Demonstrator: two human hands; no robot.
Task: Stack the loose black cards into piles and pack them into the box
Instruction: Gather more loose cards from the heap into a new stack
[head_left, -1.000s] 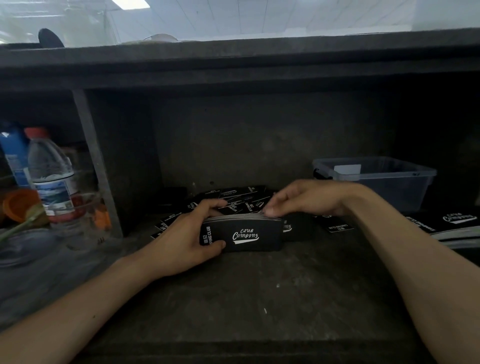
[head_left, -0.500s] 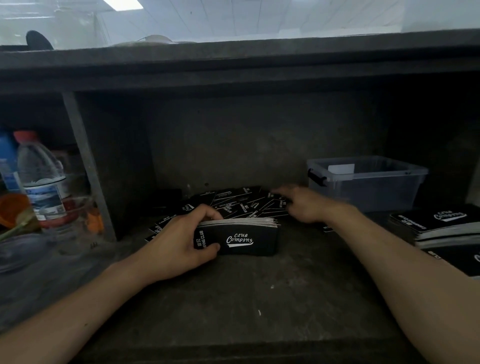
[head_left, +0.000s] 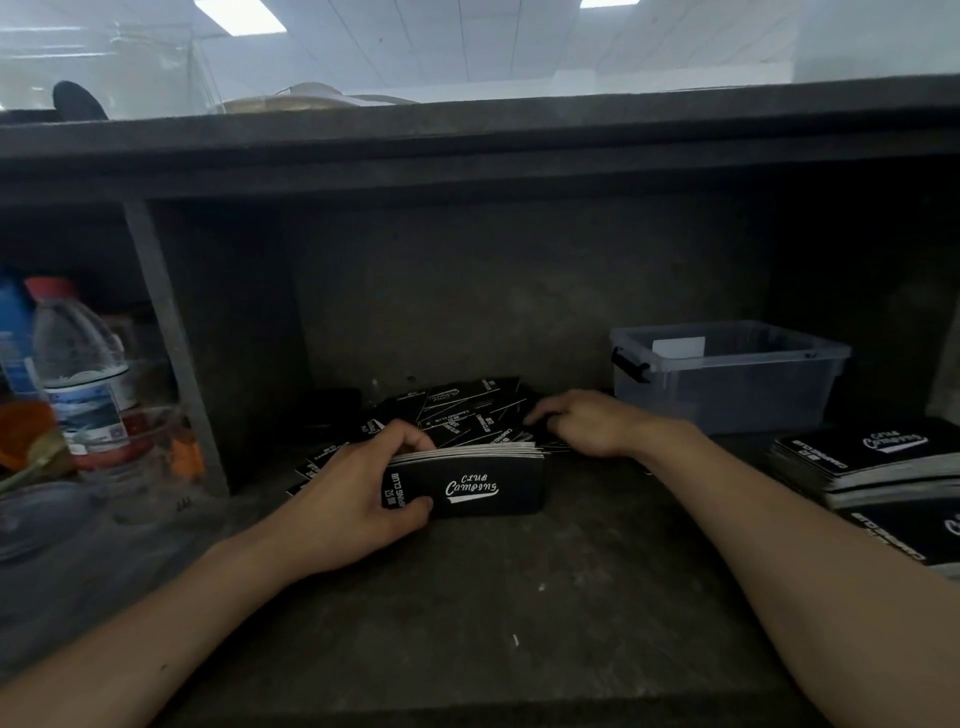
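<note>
My left hand (head_left: 358, 493) grips a thick pile of black cards (head_left: 478, 483) standing on edge on the dark shelf, its white "Club Camping" print facing me. Behind the pile lies a scatter of loose black cards (head_left: 457, 410) against the back wall. My right hand (head_left: 576, 423) reaches into the right side of that scatter, fingers curled down onto the cards; whether it pinches one is hidden. A clear plastic box (head_left: 727, 374) with a black latch stands at the back right, a white slip inside.
Finished stacks of black cards (head_left: 862, 462) lie at the far right edge. A vertical divider (head_left: 171, 343) separates the left compartment, which holds a water bottle (head_left: 78, 374), orange items and clear containers. A low shelf top (head_left: 467, 150) overhangs the workspace.
My right hand left the top of the held pile and moved back and right into the loose cards. The left hand keeps its grip on the pile.
</note>
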